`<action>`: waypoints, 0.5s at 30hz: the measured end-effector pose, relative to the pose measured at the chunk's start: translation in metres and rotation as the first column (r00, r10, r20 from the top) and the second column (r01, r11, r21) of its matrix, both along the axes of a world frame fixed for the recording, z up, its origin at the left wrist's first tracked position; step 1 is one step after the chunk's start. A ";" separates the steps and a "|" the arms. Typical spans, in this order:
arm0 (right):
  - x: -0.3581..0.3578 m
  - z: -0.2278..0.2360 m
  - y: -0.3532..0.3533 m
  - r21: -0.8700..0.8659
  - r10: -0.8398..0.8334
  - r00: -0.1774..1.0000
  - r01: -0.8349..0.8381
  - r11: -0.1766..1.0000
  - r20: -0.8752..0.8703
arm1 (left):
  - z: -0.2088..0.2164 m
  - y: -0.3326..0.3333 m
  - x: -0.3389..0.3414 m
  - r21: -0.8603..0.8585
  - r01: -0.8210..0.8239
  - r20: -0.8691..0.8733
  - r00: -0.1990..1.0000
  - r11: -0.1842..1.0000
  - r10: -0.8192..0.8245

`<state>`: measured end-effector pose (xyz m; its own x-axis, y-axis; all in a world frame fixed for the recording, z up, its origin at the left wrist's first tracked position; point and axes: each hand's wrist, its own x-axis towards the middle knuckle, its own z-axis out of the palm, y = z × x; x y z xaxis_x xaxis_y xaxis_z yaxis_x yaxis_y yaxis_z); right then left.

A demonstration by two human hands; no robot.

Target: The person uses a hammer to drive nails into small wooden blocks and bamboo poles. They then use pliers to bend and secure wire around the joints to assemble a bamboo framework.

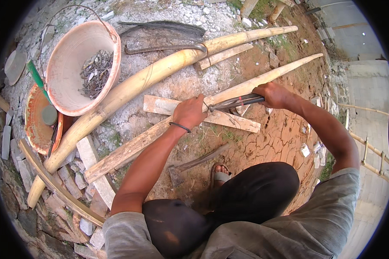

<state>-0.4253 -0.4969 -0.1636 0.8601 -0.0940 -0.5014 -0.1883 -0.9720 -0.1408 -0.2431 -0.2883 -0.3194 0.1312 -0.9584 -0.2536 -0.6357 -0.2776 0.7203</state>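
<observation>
Right grip [272, 95] clasps pliers [241, 102] lying between it and left grip [189, 113], whose hold is unclear.

Outdoor building site, looks like. Ground is bare reddish earth [263, 149], dried and cracked at centre right, going to pale stony rubble [177, 13] at upper left. Broken bricks [67, 177] piled lower left. Grey block wall [369, 84] runs down the right edge, bamboo framework [369, 166] in front of it. Building stock lies straight on the dirt: long bamboo pole [155, 73] diagonal from lower left to top right, wooden beam [125, 153] across the middle. Site kit: plaster-smeared bucket [65, 64] upper left with metal scraps inside, wire bundle [170, 28] top centre, hammer [176, 176] lower centre.
</observation>
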 end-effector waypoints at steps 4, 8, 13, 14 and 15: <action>-0.015 0.029 0.056 0.005 -0.042 0.987 0.043 0.999 -0.153 | -0.003 0.003 -0.003 -0.034 -0.009 0.028 1.000 0.999 0.010; -0.035 0.022 0.105 0.313 -0.630 0.190 0.946 -0.088 -0.753 | -0.009 0.000 -0.005 -0.070 -0.004 0.075 0.997 0.998 0.010; -0.042 0.012 0.127 0.274 -0.448 0.061 0.860 -0.430 -0.892 | -0.010 0.003 -0.006 -0.062 -0.028 0.076 0.997 0.998 0.033; -0.040 0.016 0.128 0.338 -0.496 0.148 0.885 -0.320 -0.856 | -0.009 0.005 -0.006 -0.076 -0.038 0.070 0.997 0.996 0.043; -0.036 0.021 0.127 0.362 -0.565 0.199 0.912 -0.192 -0.801 | -0.007 0.005 -0.006 -0.071 -0.031 0.066 0.997 0.997 0.035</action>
<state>-0.4614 -0.3697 -0.1430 0.2650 -0.0658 -0.9620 -0.8734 0.4064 -0.2684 -0.2489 -0.2831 -0.3265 0.1776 -0.9683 -0.1757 -0.6746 -0.2497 0.6947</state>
